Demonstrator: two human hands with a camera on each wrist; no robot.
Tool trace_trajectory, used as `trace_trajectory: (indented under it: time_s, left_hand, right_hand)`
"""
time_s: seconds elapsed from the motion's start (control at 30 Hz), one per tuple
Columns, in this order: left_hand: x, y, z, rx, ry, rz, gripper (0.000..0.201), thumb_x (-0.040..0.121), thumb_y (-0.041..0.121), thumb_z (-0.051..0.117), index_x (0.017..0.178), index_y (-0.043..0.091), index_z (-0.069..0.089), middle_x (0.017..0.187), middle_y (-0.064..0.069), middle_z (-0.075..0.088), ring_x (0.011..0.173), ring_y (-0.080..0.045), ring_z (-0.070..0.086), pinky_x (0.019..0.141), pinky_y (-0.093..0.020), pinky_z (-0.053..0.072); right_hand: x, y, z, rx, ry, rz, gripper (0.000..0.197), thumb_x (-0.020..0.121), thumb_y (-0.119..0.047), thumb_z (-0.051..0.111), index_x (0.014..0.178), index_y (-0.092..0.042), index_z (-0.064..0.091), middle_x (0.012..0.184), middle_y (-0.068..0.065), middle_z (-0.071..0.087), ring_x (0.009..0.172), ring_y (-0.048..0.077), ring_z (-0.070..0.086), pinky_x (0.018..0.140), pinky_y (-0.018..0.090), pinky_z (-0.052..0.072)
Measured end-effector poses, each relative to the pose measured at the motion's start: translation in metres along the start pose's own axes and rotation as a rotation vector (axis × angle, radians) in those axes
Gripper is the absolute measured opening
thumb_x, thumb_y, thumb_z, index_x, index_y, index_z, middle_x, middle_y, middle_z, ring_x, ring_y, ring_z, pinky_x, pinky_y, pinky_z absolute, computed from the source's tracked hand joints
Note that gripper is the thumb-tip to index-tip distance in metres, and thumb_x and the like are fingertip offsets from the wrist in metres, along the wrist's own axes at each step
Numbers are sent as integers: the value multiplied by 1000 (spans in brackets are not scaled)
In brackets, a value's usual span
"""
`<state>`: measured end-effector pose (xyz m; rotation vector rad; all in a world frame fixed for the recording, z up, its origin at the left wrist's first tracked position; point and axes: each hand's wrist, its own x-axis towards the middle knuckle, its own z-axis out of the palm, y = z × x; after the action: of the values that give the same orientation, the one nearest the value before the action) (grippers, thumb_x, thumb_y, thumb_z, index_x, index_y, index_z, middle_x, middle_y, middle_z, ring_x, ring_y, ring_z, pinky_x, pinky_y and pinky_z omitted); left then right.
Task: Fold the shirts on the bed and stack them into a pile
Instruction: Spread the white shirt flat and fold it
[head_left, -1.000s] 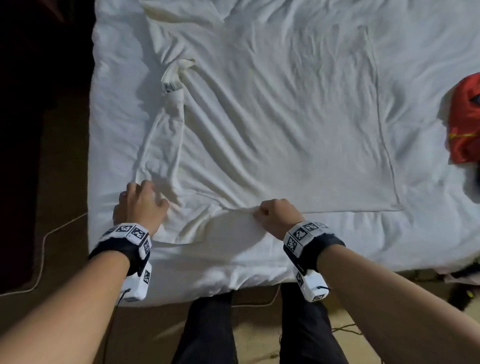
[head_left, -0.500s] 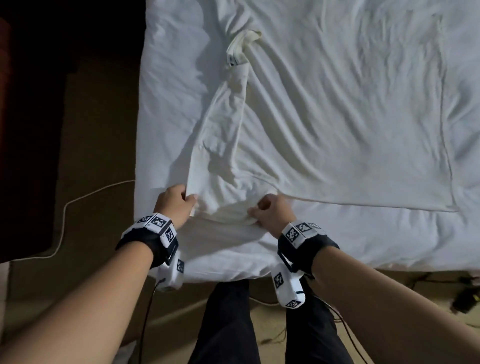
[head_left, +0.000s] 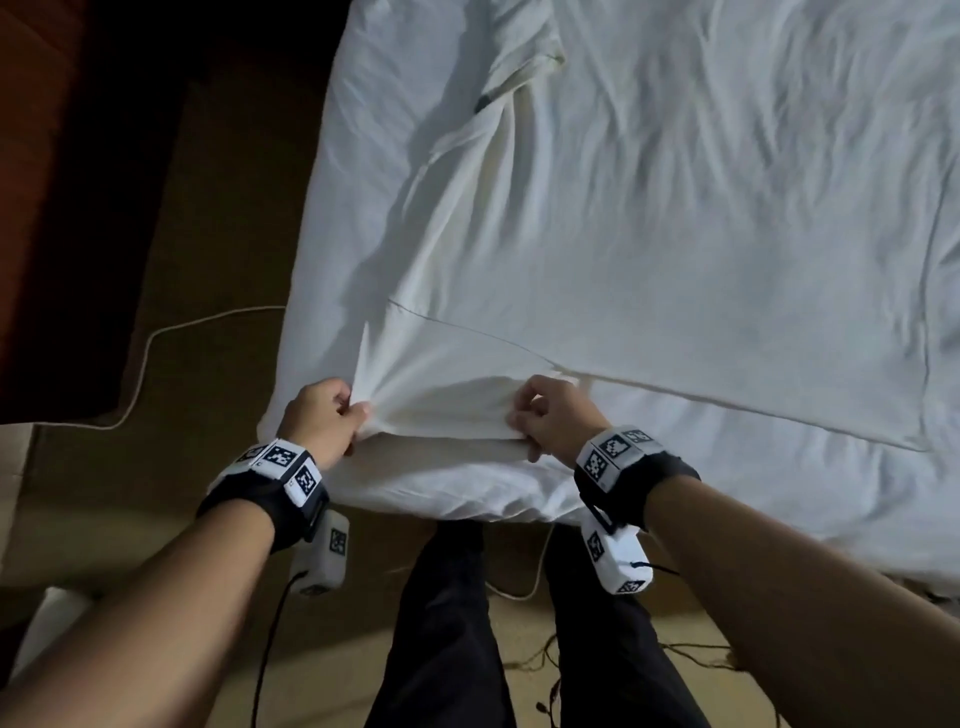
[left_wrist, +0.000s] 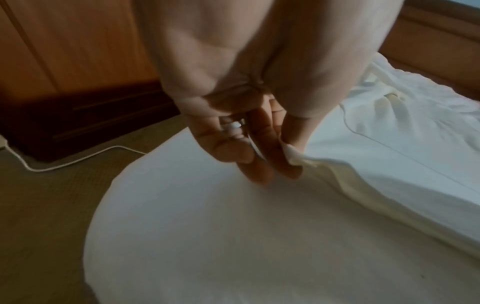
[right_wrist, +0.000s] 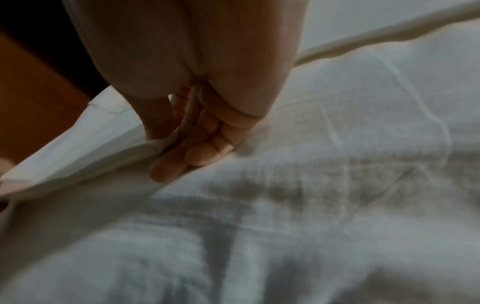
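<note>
Here, a white shirt (head_left: 649, 249) is lying spread over the white bed (head_left: 779, 499), its body reaching toward the far side and its sleeve (head_left: 457, 384) lying at the near left corner; the left hand (head_left: 324, 415) is pinching the outer end of that sleeve, with the thumb (left_wrist: 293, 131) pressing the cloth against the fingers (left_wrist: 259, 148); the right hand (head_left: 553, 415) is pinching the same sleeve closer to the shirt's body, its fingers (right_wrist: 182, 154) curling round a fold of fabric while the thumb is closing on it from the other side; between the 2 hands the sleeve's edge is rising slightly off the bed and casting a shadow beneath; radiating creases are fanning out from the left-hand grip; a collar (head_left: 524, 67) is showing at the far end, rumpled; the person's dark trousers (head_left: 441, 623) are standing against the near edge of the bed; a white cable (head_left: 156, 338) is trailing across the floor on the left, beside dark wooden furniture (left_wrist: 78, 51).
</note>
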<state>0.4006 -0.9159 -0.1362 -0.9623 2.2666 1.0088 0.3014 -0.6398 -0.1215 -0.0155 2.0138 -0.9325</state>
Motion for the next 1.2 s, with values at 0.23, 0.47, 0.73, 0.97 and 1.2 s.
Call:
trace_trajectory:
  time_s: [0.23,0.47,0.73,0.97,1.2]
  left_hand:
    - [-5,15,2,264,-15,-19,30,81,24,77,67,21,50,71,-2,64,66,-24,57,62,-32,44]
    - [11,88,-24,174,137,18,20,80,42,69,79,26,56,90,-3,67,81,-29,60,69,-34,47]
    - [93,157,-45,-1,200,42,18,88,35,63,96,19,62,92,3,65,87,-22,59,74,-29,41]
    - [159,175,-59,-71,91,88,20,92,34,64,108,22,61,102,4,63,91,-17,58,77,-27,41]
    - [192,203,-56,-82,9,166,26,92,37,64,111,21,61,99,5,63,92,-19,58,84,-31,48]
  right_hand:
    - [-6,-14,-22,-559,-211,-121,16,90,-29,69,95,-15,64,86,3,65,72,18,60,63,26,50]
    - [14,-64,-110,-538,-23,-188,15,94,-30,61,91,-16,66,76,-1,62,67,16,56,65,27,45]
    - [106,-125,-157,-661,193,-221,14,93,-29,49,100,-29,61,92,0,68,84,22,62,76,35,53]
    - [175,-161,-173,-785,265,-122,25,93,-32,47,115,-30,59,106,-1,67,92,24,61,78,35,49]
    - [217,-178,-183,-724,418,-188,23,94,-30,49,114,-26,60,106,-4,66,94,23,62,78,34,48]
